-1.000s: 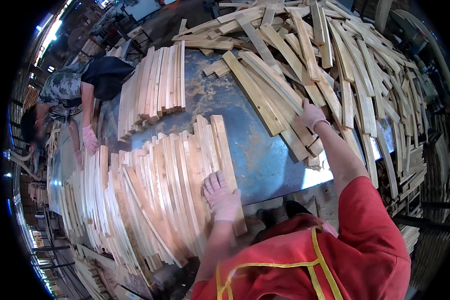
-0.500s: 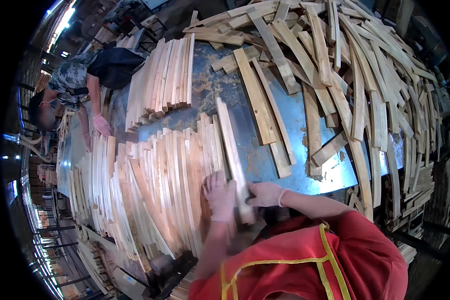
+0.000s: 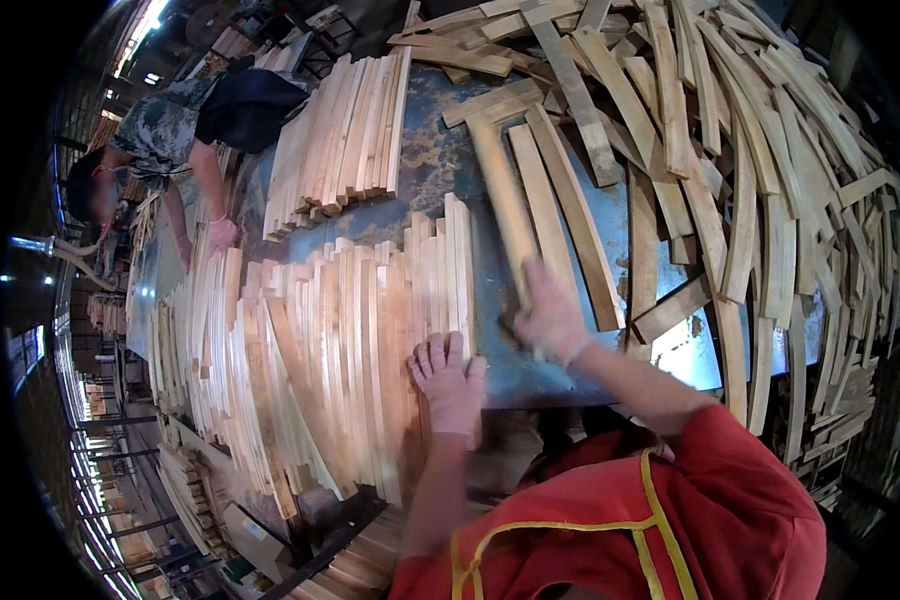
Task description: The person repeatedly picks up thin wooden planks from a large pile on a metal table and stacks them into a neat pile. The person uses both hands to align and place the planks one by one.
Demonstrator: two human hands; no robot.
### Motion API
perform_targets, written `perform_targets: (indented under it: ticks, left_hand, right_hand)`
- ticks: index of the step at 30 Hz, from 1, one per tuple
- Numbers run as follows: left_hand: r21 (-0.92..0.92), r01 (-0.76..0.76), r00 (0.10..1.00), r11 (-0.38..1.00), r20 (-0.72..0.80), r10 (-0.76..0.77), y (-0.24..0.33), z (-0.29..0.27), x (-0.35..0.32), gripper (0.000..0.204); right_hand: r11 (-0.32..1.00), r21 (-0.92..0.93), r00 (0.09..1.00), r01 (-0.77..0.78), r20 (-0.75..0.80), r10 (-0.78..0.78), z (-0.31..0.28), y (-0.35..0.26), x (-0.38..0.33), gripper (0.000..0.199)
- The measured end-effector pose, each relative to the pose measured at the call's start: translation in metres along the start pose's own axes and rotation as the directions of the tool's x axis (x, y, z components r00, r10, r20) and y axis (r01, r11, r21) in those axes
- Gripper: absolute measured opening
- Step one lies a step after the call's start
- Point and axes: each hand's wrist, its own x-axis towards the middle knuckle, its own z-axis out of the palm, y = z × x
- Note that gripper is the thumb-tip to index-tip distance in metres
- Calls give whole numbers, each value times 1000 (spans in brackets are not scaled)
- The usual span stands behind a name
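My left hand (image 3: 450, 388), in a pale glove, lies with fingers spread on the near ends of a row of light wooden strips (image 3: 360, 350). The strips stand closely side by side, their near ends toward me. To the right of the row my gloved right hand (image 3: 550, 320) is closed on the near end of a wooden board (image 3: 503, 195), blurred by motion. The held board slants away over the blue-grey metal table (image 3: 495, 345). Two more boards lie just right of it, one of them a long board (image 3: 575, 215). The palm side of both hands is hidden.
A big jumbled heap of boards (image 3: 730, 170) covers the right and far right. Behind the row lies a neat stack of strips (image 3: 340, 140). At the far left a person in camouflage (image 3: 165, 130) bends over the strips, gloved hands on them. Sawdust marks the table.
The strip that was between my hands now stands at the right end of the row. My right hand has moved away and up and taken hold of another board. The left hand stays by the row.
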Motion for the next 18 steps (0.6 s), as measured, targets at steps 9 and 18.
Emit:
perform_targets:
  ticks: [9, 18]
  left_hand:
    - [56, -43, 996, 997, 79, 39, 20, -20, -4, 85]
    - [-48, -92, 995, 995, -44, 89, -10, 17, -11, 74]
  right_hand:
    - [876, -480, 968, -39, -235, -85, 2, 28, 33, 74]
    - [991, 16, 989, -135, 62, 134, 74, -22, -68, 50]
